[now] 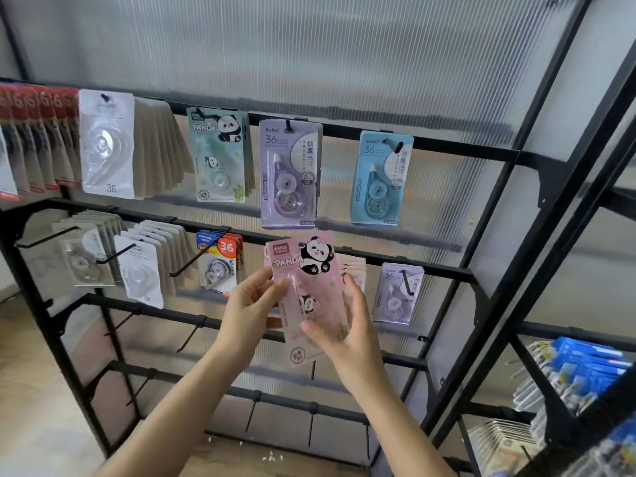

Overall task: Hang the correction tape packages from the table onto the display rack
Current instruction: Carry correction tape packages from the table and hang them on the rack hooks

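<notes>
Item: pink panda correction tape package point(304, 270), printed face toward the camera, nearly upright with a slight tilt. Held in mid-air just in front of the display rack point(495, 215), top edge level with the second rail. Directly behind its upper right corner: a stack of pink packs point(353, 266) on a peg. Whether the held pack's hole sits on a peg: cannot tell.

Left hand point(246, 306): fingers point(266, 282) drawn narrow, pinching the pack's left edge at mid-height.

Right hand point(349, 327): thumb laid across the lower front, remaining fingers point(352, 290) reaching up behind the right edge, gripping the pack.

Same rail, to the right: small purple pack point(397, 292). To the left: blue and red pack marked 36 point(220, 265), then two rows of clear packs point(141, 275).

Top rail, right to left: blue pack point(380, 179), purple pack point(289, 173), mint panda pack point(220, 154), clear pack marked 36 point(106, 142) with card backs fanned behind it, red packs point(38, 139).

Lower rails: black pegs point(253, 413).

Far right, neighbouring rack: blue packs point(585, 370).
</notes>
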Motion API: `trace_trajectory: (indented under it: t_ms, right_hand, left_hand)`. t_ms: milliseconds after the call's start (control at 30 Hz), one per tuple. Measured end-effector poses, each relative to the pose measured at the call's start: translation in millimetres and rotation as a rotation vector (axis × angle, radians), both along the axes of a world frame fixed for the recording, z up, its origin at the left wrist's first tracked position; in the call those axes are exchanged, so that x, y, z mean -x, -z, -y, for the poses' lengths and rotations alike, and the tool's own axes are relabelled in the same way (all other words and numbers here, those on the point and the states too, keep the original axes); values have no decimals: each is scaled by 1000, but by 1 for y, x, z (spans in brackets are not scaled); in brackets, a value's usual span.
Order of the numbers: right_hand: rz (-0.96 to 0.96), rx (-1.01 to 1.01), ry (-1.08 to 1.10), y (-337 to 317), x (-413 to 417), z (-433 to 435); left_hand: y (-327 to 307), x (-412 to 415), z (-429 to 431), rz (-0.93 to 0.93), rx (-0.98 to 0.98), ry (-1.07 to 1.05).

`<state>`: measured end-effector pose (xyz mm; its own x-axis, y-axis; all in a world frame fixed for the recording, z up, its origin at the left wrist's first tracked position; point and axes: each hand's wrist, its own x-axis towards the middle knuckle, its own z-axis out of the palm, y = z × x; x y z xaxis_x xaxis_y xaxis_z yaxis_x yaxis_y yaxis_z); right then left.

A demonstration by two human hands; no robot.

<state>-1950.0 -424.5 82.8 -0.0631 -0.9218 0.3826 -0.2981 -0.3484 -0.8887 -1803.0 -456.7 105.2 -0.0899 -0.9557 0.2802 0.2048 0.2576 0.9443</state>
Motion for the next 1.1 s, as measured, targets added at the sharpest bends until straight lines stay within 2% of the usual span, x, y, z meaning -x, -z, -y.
trace_trajectory:
  t_ms: [100, 200, 433, 500, 567, 633, 867, 1100]
  right_hand:
    - [123, -117, -131, 10, 12, 4]
    - [210, -151, -230, 19, 16, 0]
    - [293, -207, -135, 46, 25, 3]
    - [306, -238, -112, 57, 21, 4]
    - [308, -266, -112, 64, 11, 7]
    - [292, -283, -128, 70, -2, 10]
    - [290, -323, -80, 80, -52, 25]
    - [327, -325, 46, 90, -96, 29]
  left_hand:
    - [4, -5, 2, 45, -5, 84]
    - [11, -5, 3, 133, 22, 94]
    - [27, -17, 12, 243, 111, -274]
    - [34, -32, 15, 459, 158, -350]
    - [42, -52, 19, 808, 252, -448]
    - [46, -71, 23, 993, 300, -500]
    - [47, -126, 43, 1089, 290, -487]
    - [35, -163, 74, 1067, 335, -369]
